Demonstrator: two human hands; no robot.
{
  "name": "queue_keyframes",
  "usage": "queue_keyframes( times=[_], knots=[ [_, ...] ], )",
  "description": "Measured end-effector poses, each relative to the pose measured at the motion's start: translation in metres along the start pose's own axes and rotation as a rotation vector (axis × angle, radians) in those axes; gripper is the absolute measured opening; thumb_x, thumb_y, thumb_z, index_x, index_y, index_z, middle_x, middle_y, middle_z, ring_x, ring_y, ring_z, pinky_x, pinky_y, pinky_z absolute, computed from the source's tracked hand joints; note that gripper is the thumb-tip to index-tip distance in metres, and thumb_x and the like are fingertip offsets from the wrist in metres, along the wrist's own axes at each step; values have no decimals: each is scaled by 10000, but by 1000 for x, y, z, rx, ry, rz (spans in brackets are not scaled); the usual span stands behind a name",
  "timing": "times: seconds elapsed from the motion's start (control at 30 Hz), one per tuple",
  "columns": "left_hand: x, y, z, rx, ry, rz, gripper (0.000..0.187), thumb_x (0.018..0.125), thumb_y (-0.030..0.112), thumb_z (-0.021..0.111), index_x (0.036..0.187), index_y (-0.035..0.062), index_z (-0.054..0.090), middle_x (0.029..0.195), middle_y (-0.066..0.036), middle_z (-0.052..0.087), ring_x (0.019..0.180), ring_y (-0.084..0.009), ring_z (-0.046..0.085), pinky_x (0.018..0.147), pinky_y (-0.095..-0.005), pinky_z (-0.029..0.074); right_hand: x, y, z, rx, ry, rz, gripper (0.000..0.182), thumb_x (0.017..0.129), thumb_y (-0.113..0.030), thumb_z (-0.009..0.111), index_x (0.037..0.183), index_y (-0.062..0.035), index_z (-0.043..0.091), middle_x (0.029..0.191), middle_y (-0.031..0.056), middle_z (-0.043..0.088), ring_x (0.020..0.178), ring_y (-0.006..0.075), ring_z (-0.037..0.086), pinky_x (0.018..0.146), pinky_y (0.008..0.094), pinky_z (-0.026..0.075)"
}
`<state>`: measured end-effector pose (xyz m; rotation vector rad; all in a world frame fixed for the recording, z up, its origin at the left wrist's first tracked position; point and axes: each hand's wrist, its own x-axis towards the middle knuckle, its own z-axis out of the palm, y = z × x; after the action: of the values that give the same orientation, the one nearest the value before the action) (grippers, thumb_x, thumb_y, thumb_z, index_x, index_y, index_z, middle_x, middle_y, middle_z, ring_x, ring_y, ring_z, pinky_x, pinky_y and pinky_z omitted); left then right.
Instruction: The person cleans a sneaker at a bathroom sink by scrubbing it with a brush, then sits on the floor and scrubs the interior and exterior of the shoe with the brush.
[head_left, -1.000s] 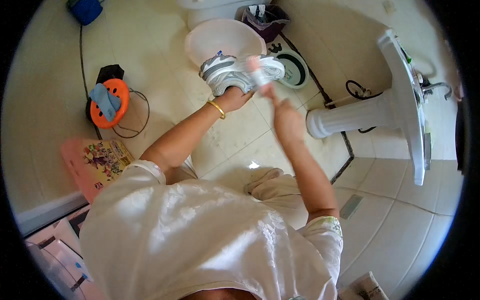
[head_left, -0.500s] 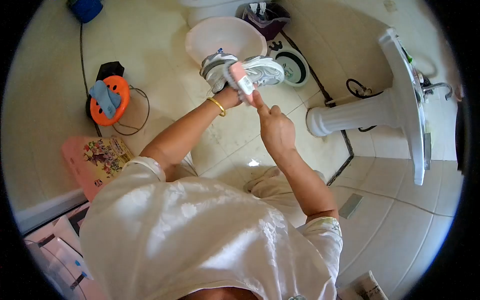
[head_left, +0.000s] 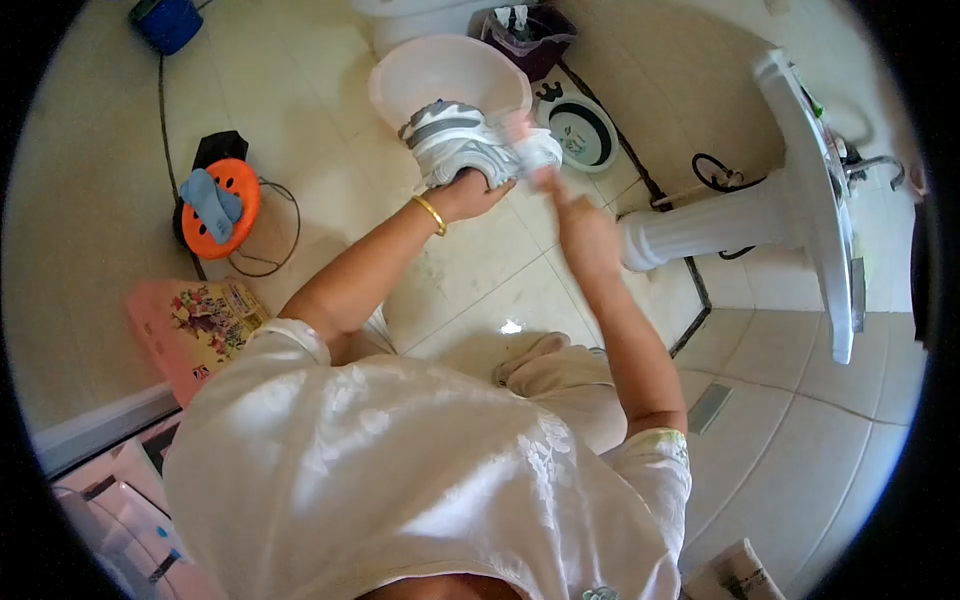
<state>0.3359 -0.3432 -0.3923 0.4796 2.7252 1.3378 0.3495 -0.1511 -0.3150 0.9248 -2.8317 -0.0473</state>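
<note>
My left hand, a gold bangle at its wrist, is closed on a white and grey sneaker; part of the fingers is hidden in the shoe opening. The shoe is held over the near rim of a pale pink basin. In my right hand is a pink scrub brush, gripped by its handle end. Motion blurs the brush, which lies over the right part of the sneaker; its bristles cannot be made out.
A white washbasin on a pedestal stands at right. Behind the pink basin is a dark bin, with a white and green round tub beside it. On the left are an orange stool with blue slippers, a pink bag and a blue bucket.
The brush has swung right and away from my left wrist, toward the right part of the sneaker. My right hand moved right with it. The sneaker has turned, showing more of its opening.
</note>
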Motion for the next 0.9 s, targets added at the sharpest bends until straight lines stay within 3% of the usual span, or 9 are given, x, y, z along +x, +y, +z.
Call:
queue_keyframes(
  times=[0.07,0.17,0.2,0.27,0.47,0.57,0.7,0.87,0.9],
  knots=[
    [1,-7,0,-14,-282,-107,495,836,286,561,1212,-9,434,1262,-167,429,1182,-277,384,1021,-358,260,-7,-26,-27,-4,4,-234,433,864,-207,497,1286,-234,400,653,123,552,563,266,590,466,383,469],
    [-25,9,13,-68,320,28,552,813,322,585,1232,9,411,1263,-158,422,1186,-270,384,1014,-359,278,-1,47,-4,-63,34,-216,440,852,-252,522,1278,-266,415,608,103,527,524,241,576,435,379,450],
    [-21,6,3,-55,110,41,652,798,362,591,1286,12,338,1312,-170,369,1221,-292,346,1023,-368,265,-5,69,-5,-81,40,-182,428,851,-245,522,1268,-278,432,590,98,518,501,238,563,420,377,438],
    [-28,19,-3,74,169,-12,636,803,369,580,1281,19,352,1321,-178,354,1239,-301,316,1030,-375,251,-14,94,-4,-94,79,-262,387,845,-231,529,1226,-284,493,551,87,505,443,229,528,382,367,410],
    [-15,15,24,94,2,147,587,856,385,505,1305,50,333,1363,-173,300,1285,-300,234,1058,-381,182,29,10,-26,108,344,-462,354,832,-255,543,1185,-272,530,580,69,507,451,219,526,402,348,417],
    [-22,4,27,14,199,59,602,857,382,501,1316,38,317,1373,-186,277,1291,-312,218,1068,-375,162,6,66,-14,-58,166,-343,368,820,-267,565,1186,-260,529,574,67,503,439,217,517,387,349,409],
    [-27,42,-10,72,-19,-191,634,858,377,494,1332,17,277,1381,-211,249,1303,-332,186,1077,-370,144,-6,75,-15,-155,112,-336,427,823,-232,541,1241,-272,469,574,84,500,439,225,528,367,352,407],
    [-12,20,14,-27,72,146,539,853,345,517,1290,67,366,1350,-169,322,1257,-304,274,1047,-393,206,27,24,-22,-2,274,-329,426,843,-189,491,1264,-234,443,644,101,551,483,239,565,389,361,433],
    [-17,15,14,-53,205,176,548,839,344,546,1292,92,369,1351,-159,325,1257,-298,278,1047,-384,209,25,40,-22,-102,46,-171,462,833,-157,505,1284,-202,416,703,104,586,500,234,573,405,347,452]
  ],
)
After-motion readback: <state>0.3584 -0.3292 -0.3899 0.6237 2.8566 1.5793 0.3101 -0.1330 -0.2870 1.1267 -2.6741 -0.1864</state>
